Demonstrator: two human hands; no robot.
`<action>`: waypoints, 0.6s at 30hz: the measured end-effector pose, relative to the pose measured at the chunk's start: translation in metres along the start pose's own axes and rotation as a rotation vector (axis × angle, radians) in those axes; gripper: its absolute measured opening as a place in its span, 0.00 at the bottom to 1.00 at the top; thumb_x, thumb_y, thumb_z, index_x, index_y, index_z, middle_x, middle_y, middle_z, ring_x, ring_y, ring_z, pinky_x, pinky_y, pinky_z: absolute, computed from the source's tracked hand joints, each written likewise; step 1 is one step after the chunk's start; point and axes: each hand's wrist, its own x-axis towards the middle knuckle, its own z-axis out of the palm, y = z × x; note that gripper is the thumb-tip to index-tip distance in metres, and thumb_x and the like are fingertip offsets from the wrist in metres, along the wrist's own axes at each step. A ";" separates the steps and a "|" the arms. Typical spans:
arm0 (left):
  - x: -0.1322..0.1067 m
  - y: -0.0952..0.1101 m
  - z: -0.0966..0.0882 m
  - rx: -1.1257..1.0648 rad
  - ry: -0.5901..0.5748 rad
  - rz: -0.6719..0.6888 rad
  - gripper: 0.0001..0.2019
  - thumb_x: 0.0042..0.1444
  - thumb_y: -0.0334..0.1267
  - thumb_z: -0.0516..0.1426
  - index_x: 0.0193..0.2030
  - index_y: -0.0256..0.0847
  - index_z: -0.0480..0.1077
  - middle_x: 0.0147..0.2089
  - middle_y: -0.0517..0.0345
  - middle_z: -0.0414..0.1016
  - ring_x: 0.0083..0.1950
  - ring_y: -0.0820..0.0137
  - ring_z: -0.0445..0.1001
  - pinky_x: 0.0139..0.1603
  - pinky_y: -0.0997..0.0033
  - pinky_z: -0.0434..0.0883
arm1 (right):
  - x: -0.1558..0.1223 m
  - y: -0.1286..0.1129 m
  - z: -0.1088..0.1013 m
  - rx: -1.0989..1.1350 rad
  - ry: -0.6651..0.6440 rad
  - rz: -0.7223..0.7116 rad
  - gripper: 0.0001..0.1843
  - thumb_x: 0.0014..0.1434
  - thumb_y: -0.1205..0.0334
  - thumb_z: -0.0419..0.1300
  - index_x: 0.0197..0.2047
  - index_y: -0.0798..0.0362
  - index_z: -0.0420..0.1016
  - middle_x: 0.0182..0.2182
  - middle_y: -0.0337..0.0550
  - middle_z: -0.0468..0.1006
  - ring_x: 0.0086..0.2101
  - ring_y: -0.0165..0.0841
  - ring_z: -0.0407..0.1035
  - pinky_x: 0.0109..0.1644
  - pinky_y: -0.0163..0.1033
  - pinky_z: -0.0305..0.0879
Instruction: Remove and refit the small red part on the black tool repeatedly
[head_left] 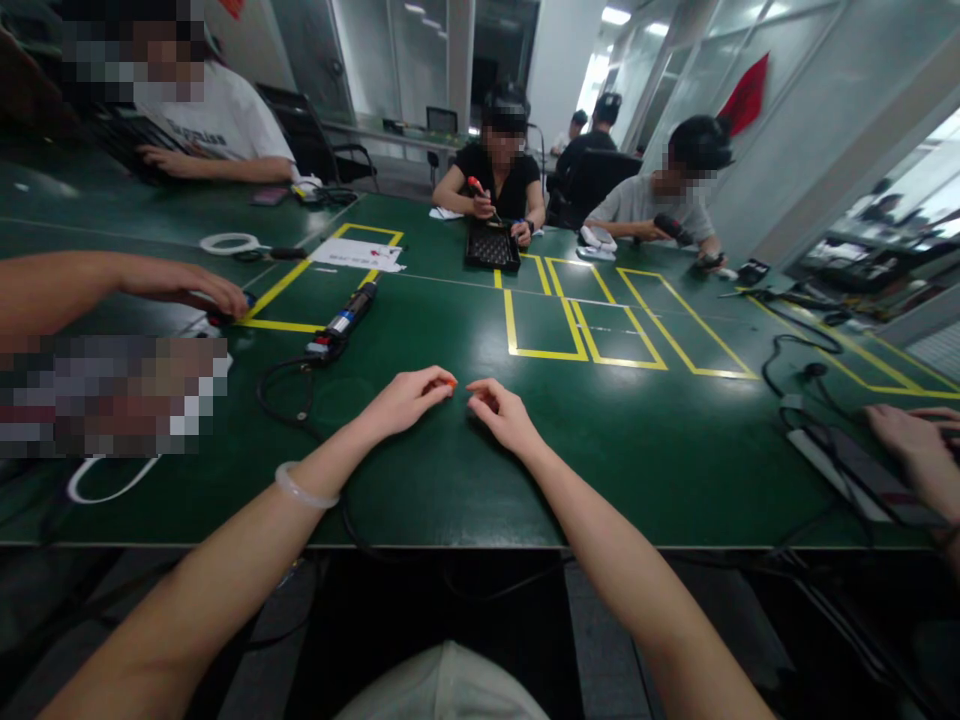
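Left hand [409, 398] rests on the dark green desk [600, 450] toward its near edge, pinching a small orange piece [451, 382] at the fingertips. Right hand [501, 412] just beside it, fingers curled in; whether it grips anything cannot be told. Black cabled electric screwdriver [341, 325] lies beyond, to the left.

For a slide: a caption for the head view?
At a green table, the left hand pinches a small orange piece beside the curled right hand.
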 end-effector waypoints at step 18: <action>-0.006 0.005 0.025 -0.342 -0.131 -0.060 0.18 0.61 0.51 0.57 0.49 0.40 0.65 0.38 0.55 0.76 0.39 0.66 0.76 0.41 0.67 0.69 | -0.001 -0.001 0.000 0.112 -0.109 0.013 0.11 0.59 0.56 0.63 0.42 0.53 0.73 0.32 0.37 0.76 0.30 0.28 0.67 0.35 0.34 0.62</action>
